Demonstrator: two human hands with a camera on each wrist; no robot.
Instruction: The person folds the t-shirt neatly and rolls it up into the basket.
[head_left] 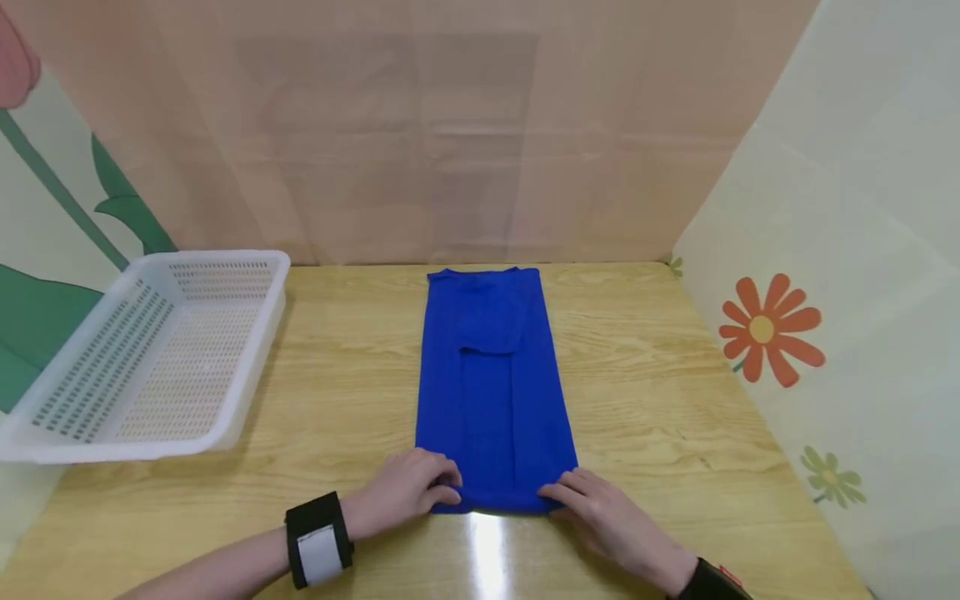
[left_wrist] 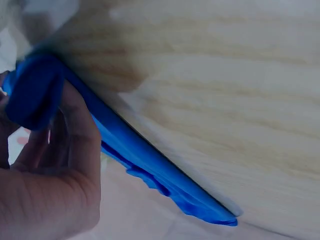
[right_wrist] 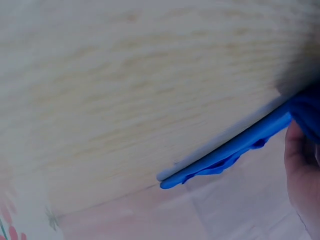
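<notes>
A blue shirt (head_left: 487,392) lies lengthwise on the table, its sides folded inward into a long strip. A sleeve-like flap (head_left: 491,325) lies across its upper half. At the near end the cloth is turned over in a narrow rolled band. My left hand (head_left: 416,487) pinches the left corner of that band between thumb and fingers; the left wrist view shows the rolled cloth (left_wrist: 37,92) in its grip. My right hand (head_left: 607,517) pinches the right corner. In the right wrist view the right hand (right_wrist: 305,175) is partly cut off by the frame edge.
A white plastic basket (head_left: 258,358) with perforated walls stands at the left of the wooden table (head_left: 645,367), nothing visible inside it. A pinkish-brown covering (head_left: 487,150) rises behind the far edge. A flower-printed sheet (head_left: 862,250) borders the right side.
</notes>
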